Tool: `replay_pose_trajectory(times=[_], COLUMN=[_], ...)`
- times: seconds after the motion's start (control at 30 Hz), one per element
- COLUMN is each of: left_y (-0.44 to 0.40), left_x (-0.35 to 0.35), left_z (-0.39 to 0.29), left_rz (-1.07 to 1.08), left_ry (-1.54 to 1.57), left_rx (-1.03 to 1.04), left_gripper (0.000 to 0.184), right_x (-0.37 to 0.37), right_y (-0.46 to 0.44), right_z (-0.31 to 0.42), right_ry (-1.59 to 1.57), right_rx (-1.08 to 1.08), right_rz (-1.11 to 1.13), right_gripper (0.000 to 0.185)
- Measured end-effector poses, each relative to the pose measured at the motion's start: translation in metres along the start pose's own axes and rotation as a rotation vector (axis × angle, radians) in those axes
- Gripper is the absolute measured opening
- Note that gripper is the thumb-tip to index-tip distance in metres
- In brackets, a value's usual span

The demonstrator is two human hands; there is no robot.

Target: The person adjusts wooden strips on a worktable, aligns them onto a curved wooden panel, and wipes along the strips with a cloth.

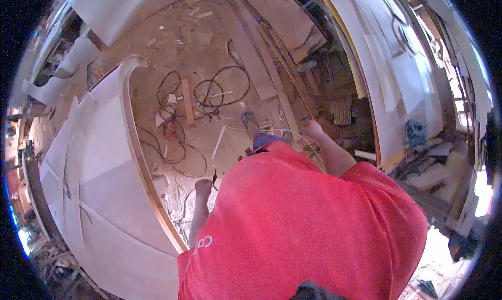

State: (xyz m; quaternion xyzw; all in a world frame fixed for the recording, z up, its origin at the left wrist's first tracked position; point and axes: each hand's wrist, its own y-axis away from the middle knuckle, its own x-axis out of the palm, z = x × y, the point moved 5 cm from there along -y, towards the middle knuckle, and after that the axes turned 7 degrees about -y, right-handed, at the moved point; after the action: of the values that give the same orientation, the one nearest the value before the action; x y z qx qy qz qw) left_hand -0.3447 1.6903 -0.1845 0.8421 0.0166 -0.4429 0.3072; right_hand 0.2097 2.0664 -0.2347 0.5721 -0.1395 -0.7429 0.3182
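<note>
My left hand [203, 187] hangs low beside my red shirt, its fingers curled. A small dark curved thing [215, 180] shows at its fingers, too blurred to name. To its left stands a large pale panel [104, 159] with a curved wooden edge [137, 148]. My right hand [312, 132] is out in front on the other side, closed, and what it holds, if anything, cannot be made out. Close by it runs a thin pale strip [282, 130], and whether they touch is unclear. One foot [251, 123] shows on the floor between the hands.
Tangled dark cable [212, 93] loops over the dusty floor, near a short wooden piece [187, 102]. Long boards [256, 64] lie ahead. Large pale sheets [395, 75] lean on the right, with a blue-green tool [416, 134] near them. Wood scraps [342, 110] are piled nearby.
</note>
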Motion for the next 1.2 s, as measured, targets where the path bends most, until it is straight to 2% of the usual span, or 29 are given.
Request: replay_pose_trajectory(times=[0.03, 0.1, 0.13, 0.17, 0.23, 0.3, 0.4, 0.47, 0.53, 0.57, 0.6, 0.67, 0.7, 0.73, 0.77, 0.8, 0.83, 0.9, 0.93, 0.97, 1.0, 1.03, 1.1, 1.13, 1.17, 1.2], left_y=[0.002, 0.013, 0.004, 0.000, -0.005, -0.017, -0.050, -0.060, -0.069, -0.074, -0.075, -0.063, -0.054, -0.049, -0.050, -0.048, -0.038, -0.020, -0.015, -0.014, -0.011, -0.003, 0.000, 0.006, 0.008, 0.010], left_x=[0.008, 0.039, 0.043, 0.031, -0.040, -0.102, -0.097, -0.112, -0.110, -0.108, -0.116, -0.128, -0.134, -0.121, -0.098, -0.084, -0.083, -0.073, -0.070, -0.062, -0.050, -0.022, 0.031, 0.021, 0.015, 0.033], left_z=[-0.001, 0.030, 0.037, 0.028, -0.028, -0.076, -0.061, -0.057, -0.047, -0.034, -0.031, -0.034, -0.035, -0.019, -0.001, 0.009, 0.011, 0.007, 0.009, 0.005, -0.001, 0.000, -0.002, -0.021, -0.041, -0.047], left_rz=[0.007, 0.015, 0.036, 0.002, -0.074, -0.104, -0.067, -0.104, -0.122, -0.165, -0.201, -0.069, -0.172, -0.224, -0.259, -0.288, -0.335, -0.299, -0.329, -0.234, -0.130, -0.150, -0.182, -0.110, 0.037, -0.020], left_ry=[0.006, 0.582, 0.790, 0.742, 0.558, 0.525, 0.489, 0.462, 0.555, 0.572, 0.591, 0.538, 0.439, 0.465, 0.412, 0.353, 0.377, 0.506, 0.530, 0.343, 0.160, 0.190, 0.020, 0.114, -0.021, 0.010], left_rx=[-0.015, -0.450, -0.425, -0.410, -0.329, -0.284, -0.363, -0.333, -0.368, -0.288, -0.299, -0.374, -0.341, -0.401, -0.358, -0.314, -0.374, -0.516, -0.553, -0.588, -0.621, -0.658, -0.721, -0.787, -0.696, -0.786], left_gripper=[0.029, 0.018, 0.011, 0.012, 0.014, 0.016, 0.018, 0.020, 0.021, 0.019, 0.019, 0.016, 0.019, 0.019, 0.022, 0.025, 0.025, 0.030, 0.030, 0.032, 0.034, 0.034, 0.038, 0.036, 0.029, 0.026], right_x=[-0.041, -0.129, -0.152, -0.168, -0.202, -0.223, -0.229, -0.211, -0.162, -0.142, -0.126, -0.111, -0.107, -0.106, -0.108, -0.134, -0.153, -0.186, -0.195, -0.206, -0.221, -0.224, -0.220, -0.220, -0.217, -0.212], right_y=[-0.019, -0.037, -0.071, -0.100, -0.136, -0.161, -0.183, -0.180, -0.199, -0.198, -0.192, -0.188, -0.191, -0.196, -0.206, -0.199, -0.205, -0.215, -0.229, -0.247, -0.239, -0.241, -0.257, -0.255, -0.243, -0.225], right_z=[0.024, 0.094, 0.108, 0.118, 0.148, 0.174, 0.209, 0.226, 0.227, 0.237, 0.245, 0.266, 0.282, 0.302, 0.331, 0.370, 0.422, 0.516, 0.569, 0.619, 0.677, 0.733, 0.843, 0.896, 0.944, 0.984], right_ry=[-0.032, -0.492, -0.511, -0.530, -0.498, -0.462, -0.348, -0.272, 0.374, 0.506, 0.498, 0.238, 0.132, 0.027, -0.017, -0.306, -0.275, -0.194, -0.141, -0.092, -0.146, -0.172, -0.195, -0.164, -0.135, -0.134], right_rx=[0.087, 0.202, 0.136, 0.073, 0.008, -0.063, -0.111, -0.068, -0.316, -0.416, -0.448, -0.382, -0.386, -0.410, -0.481, -0.319, -0.383, -0.464, -0.638, -0.810, -0.882, -0.959, -1.120, -1.200, -1.276, -1.311], right_rz=[-0.001, -0.035, -0.108, -0.176, -0.188, -0.206, -0.222, -0.152, 0.025, 0.088, 0.116, 0.096, 0.068, 0.034, -0.002, 0.068, 0.107, 0.053, -0.069, -0.191, -0.193, -0.170, -0.096, -0.048, 0.005, 0.039], right_gripper=[0.036, 0.031, 0.034, 0.038, 0.039, 0.040, 0.040, 0.038, 0.022, 0.023, 0.023, 0.023, 0.024, 0.024, 0.024, 0.025, 0.025, 0.027, 0.028, 0.028, 0.028, 0.028, 0.026, 0.028, 0.030, 0.030])
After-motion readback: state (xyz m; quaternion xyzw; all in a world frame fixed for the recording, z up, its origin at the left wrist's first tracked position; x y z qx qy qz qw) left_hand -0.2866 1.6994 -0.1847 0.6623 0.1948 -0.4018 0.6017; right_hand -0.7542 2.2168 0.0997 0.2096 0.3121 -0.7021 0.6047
